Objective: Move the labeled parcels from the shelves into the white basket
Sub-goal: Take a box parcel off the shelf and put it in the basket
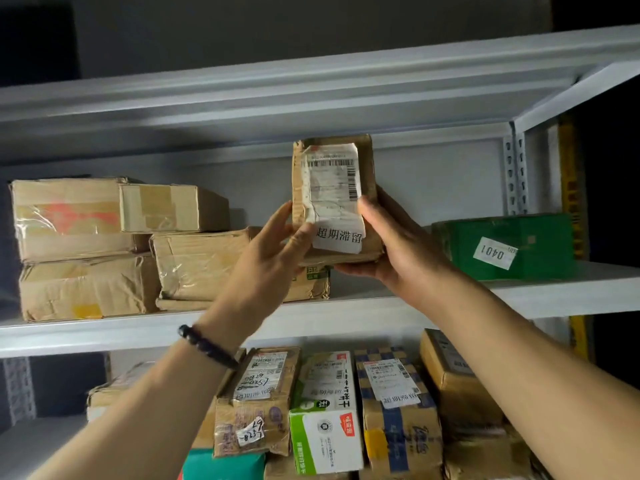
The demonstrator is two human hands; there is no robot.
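The left hand pinches the small brown box at 8 o'clock. The right hand grips it from 4 o'clock

Two hands show, one left hand and one right hand, with one labelled parcel held between them and one dark bead bracelet on the left wrist. The middle shelf bears at least four brown cartons and one green box. On the lower shelf at least six parcels can be counted: three brown boxes, one white-and-green carton, one blue-checked box and one teal packet.
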